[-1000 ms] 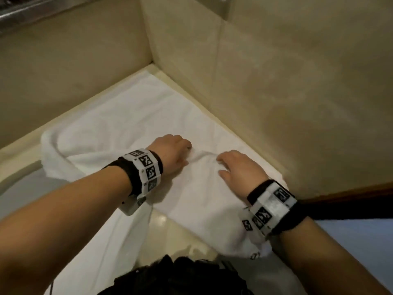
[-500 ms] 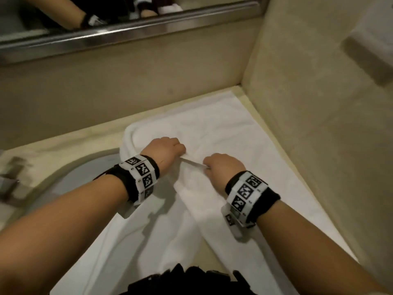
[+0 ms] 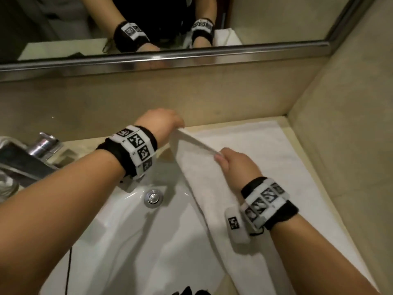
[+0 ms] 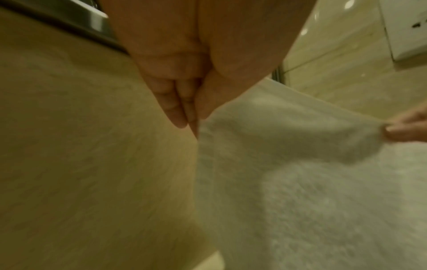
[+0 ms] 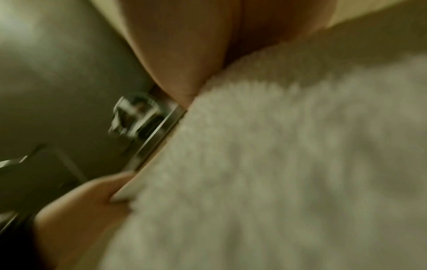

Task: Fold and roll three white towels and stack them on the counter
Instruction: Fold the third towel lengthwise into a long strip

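Observation:
A white towel (image 3: 261, 162) lies spread over the beige counter (image 3: 348, 237) on the right, its left part hanging toward the sink. My left hand (image 3: 168, 124) pinches one end of the towel's lifted edge, and my right hand (image 3: 231, 160) pinches the other end, so the hem is stretched taut between them above the counter. In the left wrist view my left hand (image 4: 196, 117) grips the towel (image 4: 300, 173) at a corner, with the right hand's fingertips (image 4: 397, 131) at the far side. The blurred right wrist view shows my right hand (image 5: 182, 87) against the towel (image 5: 289, 164).
A white sink basin (image 3: 131, 241) with a metal drain (image 3: 153, 198) sits below my left arm. A chrome tap (image 3: 42, 145) stands at the left. A mirror (image 3: 170, 24) with a metal frame runs along the back wall. A beige wall (image 3: 350, 128) closes the right side.
Both hands have lifted the towel's edge off the counter and moved apart, the left hand going up and back. The camera view has swung left and up, bringing the sink and mirror into sight.

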The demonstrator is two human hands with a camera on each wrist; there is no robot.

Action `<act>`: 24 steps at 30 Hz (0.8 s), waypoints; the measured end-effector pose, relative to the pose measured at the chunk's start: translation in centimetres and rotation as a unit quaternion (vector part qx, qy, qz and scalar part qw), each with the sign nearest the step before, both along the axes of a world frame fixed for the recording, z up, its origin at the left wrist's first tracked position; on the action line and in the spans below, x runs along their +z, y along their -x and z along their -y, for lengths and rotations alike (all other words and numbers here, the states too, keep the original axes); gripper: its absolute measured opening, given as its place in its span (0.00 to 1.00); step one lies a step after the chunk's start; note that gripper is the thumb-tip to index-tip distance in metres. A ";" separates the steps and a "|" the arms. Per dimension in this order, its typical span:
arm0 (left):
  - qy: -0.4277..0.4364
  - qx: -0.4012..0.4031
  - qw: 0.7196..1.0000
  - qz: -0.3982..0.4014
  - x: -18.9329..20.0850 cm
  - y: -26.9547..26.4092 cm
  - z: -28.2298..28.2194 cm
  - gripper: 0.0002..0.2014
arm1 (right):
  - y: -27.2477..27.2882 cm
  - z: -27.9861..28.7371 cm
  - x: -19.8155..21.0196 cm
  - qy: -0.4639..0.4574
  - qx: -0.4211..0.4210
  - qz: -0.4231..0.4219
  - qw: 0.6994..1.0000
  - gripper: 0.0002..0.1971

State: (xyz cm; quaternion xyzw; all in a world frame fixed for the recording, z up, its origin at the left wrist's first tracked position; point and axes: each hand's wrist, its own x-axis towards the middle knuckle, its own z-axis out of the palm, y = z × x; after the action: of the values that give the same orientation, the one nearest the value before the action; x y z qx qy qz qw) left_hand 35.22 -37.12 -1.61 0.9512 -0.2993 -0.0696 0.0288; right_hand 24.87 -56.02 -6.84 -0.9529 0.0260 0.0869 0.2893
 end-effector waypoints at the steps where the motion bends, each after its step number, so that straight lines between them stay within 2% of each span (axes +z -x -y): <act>1: 0.010 -0.001 1.000 0.009 0.9 -0.5 0.8 0.21 | 0.0 1.6 0.6 -0.025 -0.035 0.027 0.999 0.14; 4: 0.082 0.019 0.995 0.046 2.5 -2.0 3.5 0.19 | 0.5 7.9 1.7 -0.019 -0.168 0.078 0.983 0.18; 6: 0.167 0.047 0.984 0.038 2.1 -2.3 5.9 0.18 | 1.0 12.2 1.2 0.029 -0.248 0.012 0.968 0.21; 8: 0.168 0.082 0.982 -0.028 0.4 -1.8 7.8 0.16 | 1.8 14.9 -0.4 0.072 -0.272 -0.107 0.954 0.21; 9: 0.136 0.098 0.983 -0.075 -1.0 -1.5 8.8 0.15 | 2.2 15.8 -1.2 0.091 -0.270 -0.154 0.946 0.20; 11: 0.079 0.142 0.972 -0.173 -3.9 -0.6 9.9 0.14 | 2.7 16.9 -2.5 0.114 -0.261 -0.184 0.941 0.18; 13: 0.090 0.189 0.949 -0.237 -6.1 0.0 10.3 0.14 | 2.2 17.2 -2.8 0.109 -0.260 -0.159 0.946 0.19; 15: 0.145 0.248 0.918 -0.274 -7.4 0.2 10.8 0.12 | 1.0 17.5 -2.7 0.114 -0.246 -0.119 0.955 0.27; 17: 0.168 0.294 0.899 -0.277 -7.8 0.0 11.6 0.15 | -0.8 17.3 -2.4 0.155 -0.190 -0.084 0.966 0.32; 18: 0.154 0.299 0.903 -0.267 -7.8 -0.1 12.0 0.18 | -1.7 17.1 -2.3 0.183 -0.150 -0.060 0.970 0.32; 21: 0.114 0.290 0.920 -0.237 -8.1 -0.7 12.7 0.23 | -4.8 17.1 -2.5 0.224 -0.051 -0.024 0.973 0.21; 23: 0.123 0.297 0.914 -0.246 -8.4 -1.1 12.5 0.21 | -6.4 17.6 -2.4 0.189 -0.060 -0.045 0.979 0.14; 24: 0.138 0.307 0.906 -0.256 -8.6 -1.4 12.2 0.19 | -7.2 17.9 -2.3 0.175 -0.081 -0.053 0.980 0.13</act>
State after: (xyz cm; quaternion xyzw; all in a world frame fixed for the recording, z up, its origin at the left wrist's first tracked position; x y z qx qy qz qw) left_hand 36.66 -49.37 -10.23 0.9321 0.0185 -0.2563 0.2554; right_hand 32.09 -73.93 -9.15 -0.9776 0.1332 0.1073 0.1227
